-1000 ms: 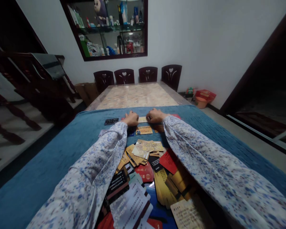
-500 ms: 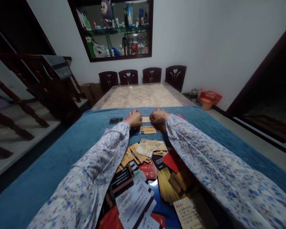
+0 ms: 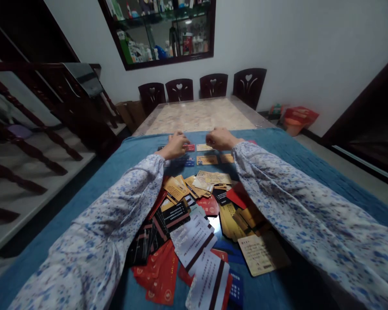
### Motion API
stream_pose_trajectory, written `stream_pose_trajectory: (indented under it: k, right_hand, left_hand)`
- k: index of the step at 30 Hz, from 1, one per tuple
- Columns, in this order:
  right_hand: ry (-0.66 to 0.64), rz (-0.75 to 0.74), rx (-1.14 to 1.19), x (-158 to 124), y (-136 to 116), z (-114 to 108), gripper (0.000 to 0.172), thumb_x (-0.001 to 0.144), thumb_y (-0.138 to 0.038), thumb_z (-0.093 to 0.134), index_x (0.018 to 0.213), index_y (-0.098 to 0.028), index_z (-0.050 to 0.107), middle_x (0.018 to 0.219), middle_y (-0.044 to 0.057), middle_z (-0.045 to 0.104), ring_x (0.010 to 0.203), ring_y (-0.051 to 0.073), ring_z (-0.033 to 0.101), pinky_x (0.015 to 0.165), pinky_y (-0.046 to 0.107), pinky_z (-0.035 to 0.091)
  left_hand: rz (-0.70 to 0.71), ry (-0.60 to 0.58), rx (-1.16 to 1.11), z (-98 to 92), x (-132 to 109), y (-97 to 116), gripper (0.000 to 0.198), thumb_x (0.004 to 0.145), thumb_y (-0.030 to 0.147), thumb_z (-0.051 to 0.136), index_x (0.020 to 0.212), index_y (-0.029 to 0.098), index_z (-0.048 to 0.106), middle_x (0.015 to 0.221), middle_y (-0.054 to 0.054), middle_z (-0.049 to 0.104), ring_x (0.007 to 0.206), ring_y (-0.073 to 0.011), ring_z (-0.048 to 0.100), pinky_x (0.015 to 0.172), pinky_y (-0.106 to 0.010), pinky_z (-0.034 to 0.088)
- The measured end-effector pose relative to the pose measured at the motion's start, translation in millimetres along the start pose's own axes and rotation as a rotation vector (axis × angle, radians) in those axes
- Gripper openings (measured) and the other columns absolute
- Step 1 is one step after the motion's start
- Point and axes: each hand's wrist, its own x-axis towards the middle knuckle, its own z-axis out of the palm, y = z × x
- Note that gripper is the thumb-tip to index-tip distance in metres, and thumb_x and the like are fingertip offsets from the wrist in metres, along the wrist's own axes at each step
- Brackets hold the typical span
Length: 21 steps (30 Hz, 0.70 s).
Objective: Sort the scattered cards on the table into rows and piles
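My left hand (image 3: 176, 145) is over the left part of the card rows, its bent fingers a little apart beside a red card (image 3: 190, 147). Below it lie blue cards (image 3: 189, 162). My right hand (image 3: 222, 138) is curled at the right end of a cream card (image 3: 203, 147); whether anything is between its fingers is hidden. Two orange-yellow cards, one in the middle (image 3: 207, 160) and one to the right (image 3: 226, 158), lie in the nearer row. Closer to me, between my forearms, spreads a large heap of cards, with white cards (image 3: 194, 241), red cards (image 3: 163, 275) and gold cards (image 3: 231, 221).
A blue cloth (image 3: 139, 146) covers the near part of the table; its bare marbled top (image 3: 194, 114) runs to several dark chairs (image 3: 213, 86). A wooden railing (image 3: 29, 146) stands left. On the floor at the right is an orange bin with a red bag (image 3: 299, 116).
My view has tipped down, showing more of the heap. My left hand has shifted left, uncovering the red card and blue cards. My right hand stays near the cream card.
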Motion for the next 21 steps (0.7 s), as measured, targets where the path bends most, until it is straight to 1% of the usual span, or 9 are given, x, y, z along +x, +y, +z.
stream_pose_trajectory:
  k: [2,5,10,16,21]
  right_hand:
    - [0.042,0.000,0.007,-5,-12,-6,0.032,0.096,-0.022,0.052,0.114,-0.019,0.078,0.124,0.013,0.076,0.118,0.033,0.059,0.095,0.042,0.042]
    - [0.081,-0.031,0.024,-11,-29,-11,0.031,0.097,-0.021,0.051,0.112,-0.019,0.078,0.121,0.013,0.077,0.117,0.032,0.058,0.093,0.039,0.041]
    - [0.117,-0.073,0.042,-18,-53,-16,0.031,0.095,-0.018,0.050,0.110,-0.018,0.077,0.120,0.014,0.076,0.114,0.032,0.057,0.090,0.039,0.040]
    - [0.132,-0.125,0.077,-28,-80,-19,0.030,0.096,-0.021,0.050,0.109,-0.016,0.077,0.121,0.017,0.075,0.115,0.032,0.054,0.087,0.039,0.037]
    - [0.117,-0.169,0.094,-36,-107,-17,0.030,0.097,-0.022,0.049,0.109,-0.019,0.076,0.121,0.015,0.074,0.113,0.031,0.052,0.085,0.038,0.035]
  left_hand:
    - [0.007,0.014,-0.006,-4.5,-10,-2,0.033,0.090,0.022,0.056,0.115,0.018,0.079,0.126,-0.014,0.070,0.137,-0.0350,0.039,0.107,-0.051,0.032]
    - [0.011,0.033,-0.017,-10.4,-26,-3,0.029,0.089,0.021,0.057,0.105,0.020,0.081,0.121,-0.012,0.073,0.134,-0.0356,0.040,0.107,-0.053,0.032]
    - [0.016,0.047,-0.033,-18.9,-53,-2,0.026,0.089,0.021,0.057,0.094,0.022,0.083,0.114,-0.012,0.076,0.134,-0.0361,0.041,0.108,-0.056,0.031]
    - [-0.021,0.039,-0.033,-25.7,-91,-4,0.027,0.090,0.023,0.056,0.095,0.022,0.083,0.113,-0.011,0.076,0.133,-0.0362,0.042,0.106,-0.057,0.031]
    - [-0.073,0.030,-0.015,-28.9,-125,-7,0.026,0.092,0.023,0.056,0.095,0.022,0.082,0.111,-0.010,0.076,0.133,-0.0348,0.041,0.108,-0.055,0.031]
